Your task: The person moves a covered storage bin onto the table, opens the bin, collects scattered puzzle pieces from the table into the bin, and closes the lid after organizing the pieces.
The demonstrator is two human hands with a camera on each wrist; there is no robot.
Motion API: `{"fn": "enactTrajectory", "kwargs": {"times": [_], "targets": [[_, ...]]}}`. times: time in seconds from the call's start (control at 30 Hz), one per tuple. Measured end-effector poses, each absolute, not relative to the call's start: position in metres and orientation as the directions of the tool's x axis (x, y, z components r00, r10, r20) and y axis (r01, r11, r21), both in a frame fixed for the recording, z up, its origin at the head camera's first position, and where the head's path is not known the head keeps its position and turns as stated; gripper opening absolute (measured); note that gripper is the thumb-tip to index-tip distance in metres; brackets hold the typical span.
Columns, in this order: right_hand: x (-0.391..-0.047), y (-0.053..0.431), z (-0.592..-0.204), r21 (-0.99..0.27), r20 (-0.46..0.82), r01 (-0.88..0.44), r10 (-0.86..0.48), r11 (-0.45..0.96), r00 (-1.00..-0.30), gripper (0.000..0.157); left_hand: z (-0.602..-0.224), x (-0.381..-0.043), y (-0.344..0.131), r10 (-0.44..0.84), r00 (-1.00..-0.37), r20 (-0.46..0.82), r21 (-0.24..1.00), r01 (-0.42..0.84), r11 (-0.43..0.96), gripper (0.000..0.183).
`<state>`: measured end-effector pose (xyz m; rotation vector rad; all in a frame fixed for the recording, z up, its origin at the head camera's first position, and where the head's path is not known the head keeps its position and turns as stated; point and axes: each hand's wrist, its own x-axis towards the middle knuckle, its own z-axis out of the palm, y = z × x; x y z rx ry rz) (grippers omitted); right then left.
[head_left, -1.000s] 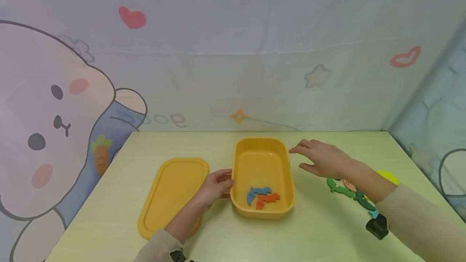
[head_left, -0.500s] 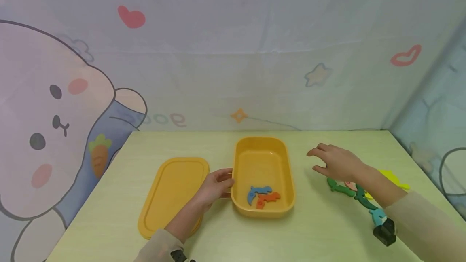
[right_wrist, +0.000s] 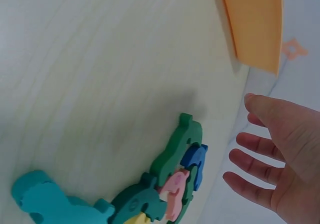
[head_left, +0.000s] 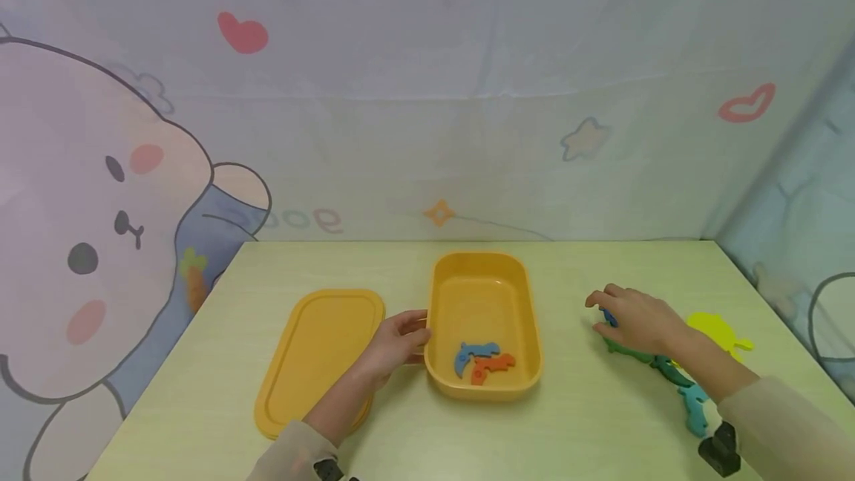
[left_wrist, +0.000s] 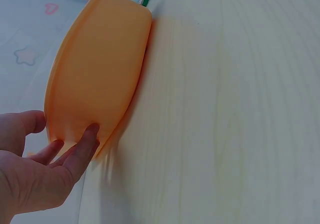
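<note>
My left hand rests against the left outer wall of a yellow plastic box. In the left wrist view its thumb touches the rim and its fingers lie on the wall. Inside the box are a blue animal-shaped piece and an orange one. My right hand holds nothing; its fingers are spread and slightly bent, over the far end of a group of animal pieces. That group shows a green piece, a dark blue one, a pink one and a teal one.
A yellow lid lies flat left of the box, partly under my left forearm. Beyond my right forearm is a bright yellow animal piece. A printed cloth hangs behind the table.
My right hand has moved away from the box's right side, rightward and lower, over the animal pieces. My left hand and the box stay in place.
</note>
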<state>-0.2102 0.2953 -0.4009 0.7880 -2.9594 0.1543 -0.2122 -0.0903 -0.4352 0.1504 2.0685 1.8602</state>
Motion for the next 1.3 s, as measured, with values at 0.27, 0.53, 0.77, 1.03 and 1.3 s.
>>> {"fn": "enactTrajectory", "kwargs": {"times": [0.27, 0.53, 0.77, 1.03, 1.3], "targets": [[-0.204, 0.302, -0.414, -0.101, 0.086, -0.473, -0.466, 0.875, -0.881, 0.026, -0.437, -0.213, -0.090, 0.302, -0.935, -0.189, 0.979, -0.155, 0.133, 0.047], [-0.203, 0.308, -0.425, -0.099, 0.061, -0.433, -0.429, 0.896, -0.901, 0.027, -0.436, -0.212, -0.089, 0.299, -0.934, -0.193, 0.978, -0.159, 0.135, 0.047], [-0.202, 0.308, -0.433, -0.081, 0.075, -0.450, -0.444, 0.890, -0.893, 0.027, -0.435, -0.212, -0.089, 0.297, -0.934, -0.199, 0.977, -0.163, 0.140, 0.047], [-0.200, 0.304, -0.439, -0.044, 0.119, -0.453, -0.445, 0.891, -0.888, 0.028, -0.434, -0.211, -0.089, 0.301, -0.934, -0.194, 0.978, -0.159, 0.137, 0.047], [-0.201, 0.303, -0.440, -0.057, 0.116, -0.438, -0.430, 0.897, -0.895, 0.028, -0.434, -0.212, -0.089, 0.301, -0.933, -0.196, 0.977, -0.161, 0.137, 0.047]]}}
